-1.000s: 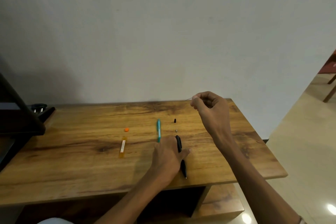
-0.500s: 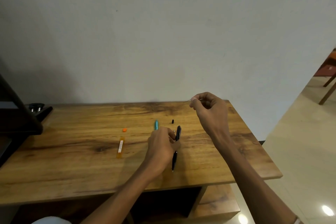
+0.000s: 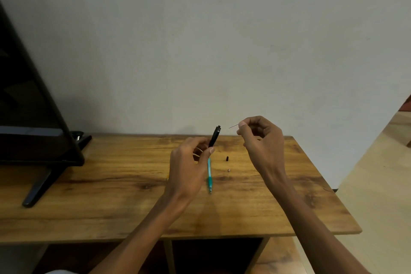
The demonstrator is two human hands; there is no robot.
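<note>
The left grip holds the black pen — the right grip pinches a thin rod.

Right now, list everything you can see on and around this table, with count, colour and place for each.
table: one, brown wood, against the wall
screen: one, black, on its stand at the table's left end
teal pen: one, teal, flat on the table beside the left hand
black cap: one, black, on the table right of the teal pen
small grey piece: one, grey, on the table just nearer than the black cap
black pen: one, black, held up off the table
thin rod: one, pale, held in the air right of the black pen
left hand: one, grips the black pen
right hand: one, pinches the thin rod
</note>
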